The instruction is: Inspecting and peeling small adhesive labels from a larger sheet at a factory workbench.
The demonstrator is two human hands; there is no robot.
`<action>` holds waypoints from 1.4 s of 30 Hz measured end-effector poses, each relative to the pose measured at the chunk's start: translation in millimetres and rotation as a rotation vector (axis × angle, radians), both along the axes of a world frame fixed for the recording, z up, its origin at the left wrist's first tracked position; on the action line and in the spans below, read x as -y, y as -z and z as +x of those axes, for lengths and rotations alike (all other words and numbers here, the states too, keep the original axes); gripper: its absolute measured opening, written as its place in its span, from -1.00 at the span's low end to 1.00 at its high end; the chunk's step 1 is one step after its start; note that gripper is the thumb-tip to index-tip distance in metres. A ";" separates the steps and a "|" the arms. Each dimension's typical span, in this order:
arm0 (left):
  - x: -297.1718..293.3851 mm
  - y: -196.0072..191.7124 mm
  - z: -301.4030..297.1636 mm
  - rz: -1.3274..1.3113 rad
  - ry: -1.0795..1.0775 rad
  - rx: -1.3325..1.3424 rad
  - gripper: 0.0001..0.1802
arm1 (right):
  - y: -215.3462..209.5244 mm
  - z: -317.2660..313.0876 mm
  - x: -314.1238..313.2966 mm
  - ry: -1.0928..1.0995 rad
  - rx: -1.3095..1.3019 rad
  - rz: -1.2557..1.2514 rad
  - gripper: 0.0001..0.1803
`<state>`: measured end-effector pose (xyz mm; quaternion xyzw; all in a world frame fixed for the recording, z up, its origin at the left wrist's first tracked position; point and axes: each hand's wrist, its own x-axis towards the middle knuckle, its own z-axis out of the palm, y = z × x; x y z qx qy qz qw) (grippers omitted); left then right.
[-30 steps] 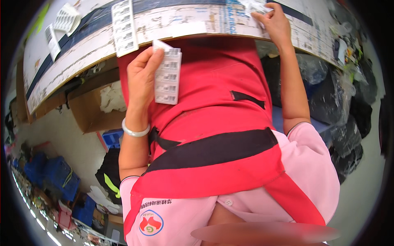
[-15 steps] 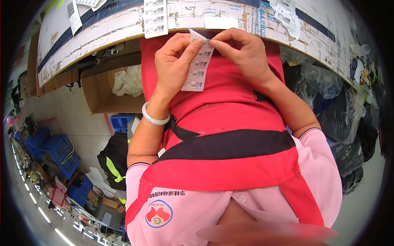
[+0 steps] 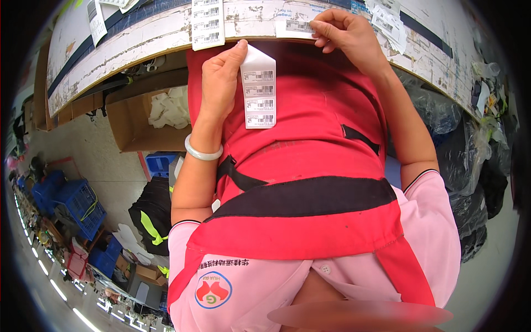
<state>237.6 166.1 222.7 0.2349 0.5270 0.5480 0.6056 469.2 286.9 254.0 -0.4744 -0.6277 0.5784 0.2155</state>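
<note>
My left hand (image 3: 220, 77) pinches the upper left edge of a strip of white barcode labels (image 3: 260, 102) between thumb and fingers. The strip hangs in front of the red apron (image 3: 310, 133), its bare top part folded to a point. Farther right, my right hand (image 3: 354, 41) is over the table edge, thumb and forefinger closed on one end of a single barcode label (image 3: 297, 26). That label lies over a small white rectangular piece (image 3: 293, 35) at the table's front edge; whether it is stuck down, I cannot tell.
Another sheet of barcode labels (image 3: 208, 25) lies on the worn white table (image 3: 149, 41), left of the white piece. Loose label scraps (image 3: 390, 27) sit at the right. Below the table are a cardboard box (image 3: 130, 119) with white paper and dark plastic bags (image 3: 462, 149).
My hands have come apart. The right one moved up and right to the white piece with a single label peeled from the strip; the left one keeps the strip, slightly lower and farther left.
</note>
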 end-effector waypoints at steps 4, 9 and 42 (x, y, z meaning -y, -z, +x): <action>-1.1 2.6 1.4 0.048 0.024 -0.003 -0.67 | -5.0 -1.8 -5.4 -0.024 0.072 -0.013 -0.79; -0.7 4.1 1.2 0.068 0.035 -0.011 -0.66 | -11.1 -11.0 -5.4 0.019 0.015 -0.235 -0.86; -1.4 3.2 7.6 0.094 0.067 -0.034 -0.68 | -26.1 0.7 -1.1 0.021 -0.007 -0.093 -0.80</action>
